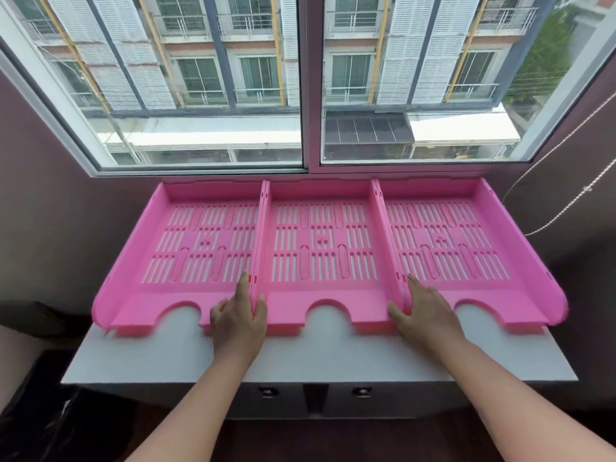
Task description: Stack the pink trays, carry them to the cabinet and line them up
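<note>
Three pink trays point(320, 290) side by side on the cabinet top point(316, 355), outer corners near its ends. Left hand point(238, 316) and right hand point(425, 310) pinching adjoining walls. Risks shoving one off sideways.

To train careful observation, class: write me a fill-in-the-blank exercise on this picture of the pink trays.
1. ___ pink trays lie side by side on the white cabinet top.
2. The left hand sits where the left tray meets the ___ tray.
3. The right hand rests on the near left edge of the ___ tray.
4. Behind the trays is a ___.
Missing words: three; middle; right; window.
</note>
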A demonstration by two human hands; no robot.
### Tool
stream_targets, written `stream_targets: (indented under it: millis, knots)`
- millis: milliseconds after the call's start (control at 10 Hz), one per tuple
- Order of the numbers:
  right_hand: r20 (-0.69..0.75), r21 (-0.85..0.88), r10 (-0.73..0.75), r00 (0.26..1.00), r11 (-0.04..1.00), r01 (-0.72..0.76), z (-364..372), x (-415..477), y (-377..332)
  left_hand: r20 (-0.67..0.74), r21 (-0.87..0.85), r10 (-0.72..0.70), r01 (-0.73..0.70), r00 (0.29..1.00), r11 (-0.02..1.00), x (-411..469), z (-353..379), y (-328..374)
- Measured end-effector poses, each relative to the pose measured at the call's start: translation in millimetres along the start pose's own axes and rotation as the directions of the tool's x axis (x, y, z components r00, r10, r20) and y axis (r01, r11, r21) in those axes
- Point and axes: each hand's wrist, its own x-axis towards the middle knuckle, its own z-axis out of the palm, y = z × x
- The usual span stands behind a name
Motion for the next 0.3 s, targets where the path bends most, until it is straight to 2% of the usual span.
stream_targets:
  millis: [100, 200, 300]
  knots:
    - [0.019, 0.019, 0.037, 0.999, 0.999, -0.037, 3.3, 4.1, 4.2, 0.071, 0.003, -0.009, 0.009, 0.997, 1.0, 0.6, -5.4, -0.9]
    - [-0.098, 0.024, 0.028, 0.995, 0.999, -0.025, 14.8, -5.8, 8.6, 0.094, 0.027, -0.005, 0.002, 0.996, 1.0, -7.6, -7.2, -4.9]
    - [-0.218, -0.027, 0.015, 0.976, 0.999, -0.021, 28.9, -20.7, 11.7, 0.004, 0.083, -0.027, 0.026, 1.0, 0.996, -27.0, -0.6, -3.7]
